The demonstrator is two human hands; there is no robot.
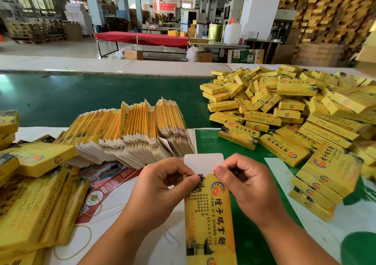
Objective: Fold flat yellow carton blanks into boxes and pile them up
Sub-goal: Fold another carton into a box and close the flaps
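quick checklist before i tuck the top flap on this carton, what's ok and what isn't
1. Left hand pinches the carton at its top left corner: ok.
2. Right hand grips the top right corner: ok.
3. White top flap stands up, not yet tucked: ok.
4. Carton body opened into a box: cannot tell.
5. Bottom end closed: cannot tell, cut off by the frame.
6. Pile of folded boxes within reach on the right: ok.
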